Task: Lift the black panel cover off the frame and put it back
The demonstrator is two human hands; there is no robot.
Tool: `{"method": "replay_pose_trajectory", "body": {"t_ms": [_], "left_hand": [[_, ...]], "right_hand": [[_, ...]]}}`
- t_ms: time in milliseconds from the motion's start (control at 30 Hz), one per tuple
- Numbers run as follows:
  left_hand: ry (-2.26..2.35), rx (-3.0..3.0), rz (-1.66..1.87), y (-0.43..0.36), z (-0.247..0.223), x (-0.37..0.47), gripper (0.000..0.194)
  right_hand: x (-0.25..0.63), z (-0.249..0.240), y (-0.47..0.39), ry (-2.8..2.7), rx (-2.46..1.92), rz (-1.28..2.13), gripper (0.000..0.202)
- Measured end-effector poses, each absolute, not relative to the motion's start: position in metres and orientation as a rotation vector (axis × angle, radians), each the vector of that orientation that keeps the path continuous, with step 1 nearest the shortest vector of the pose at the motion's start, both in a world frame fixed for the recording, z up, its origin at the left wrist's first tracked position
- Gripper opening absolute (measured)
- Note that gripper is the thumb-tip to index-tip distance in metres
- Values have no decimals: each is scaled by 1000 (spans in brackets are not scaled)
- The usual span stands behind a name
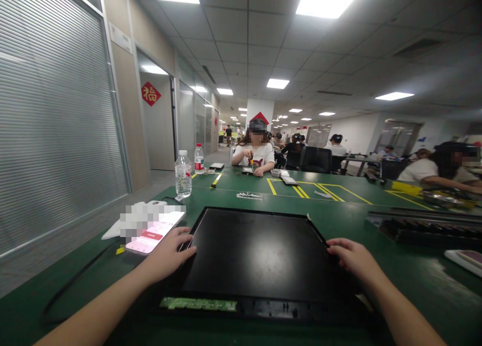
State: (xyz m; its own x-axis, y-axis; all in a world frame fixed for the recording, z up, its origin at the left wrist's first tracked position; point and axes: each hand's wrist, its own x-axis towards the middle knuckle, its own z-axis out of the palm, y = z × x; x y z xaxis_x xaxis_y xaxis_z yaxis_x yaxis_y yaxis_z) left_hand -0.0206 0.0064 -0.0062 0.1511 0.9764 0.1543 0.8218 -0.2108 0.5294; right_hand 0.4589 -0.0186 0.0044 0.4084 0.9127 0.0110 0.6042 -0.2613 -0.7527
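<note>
A black flat display panel lies on the green table in front of me, its dark surface reflecting light. A green circuit board strip sits along its near edge, at the left. With fingers at the rim and thumb over the top, my left hand holds the panel's left edge. On the opposite side, my right hand grips the right edge, its fingers bent around the frame; the fingertips underneath are hidden. A lit phone lies just beyond my left hand, partly blurred out.
A clear water bottle and a red-capped bottle stand at the back left. Across the green table a person works on a small device. Long black parts lie at right, near a white-edged object. A cable curves at left.
</note>
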Motion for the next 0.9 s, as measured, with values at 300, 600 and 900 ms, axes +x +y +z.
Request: {"method": "replay_pose_trajectory", "body": {"t_ms": [300, 600, 900], "left_hand": [[1690, 2235, 659, 0, 3, -18, 55], [1375, 2393, 554, -8, 13, -31, 54], [1166, 2380, 397, -18, 23, -31, 59]], "right_hand": [[454, 9, -22, -1326, -1998, 507, 34], [450, 12, -24, -1401, -1949, 413, 31], [434, 9, -30, -1757, -1706, 529, 44]]}}
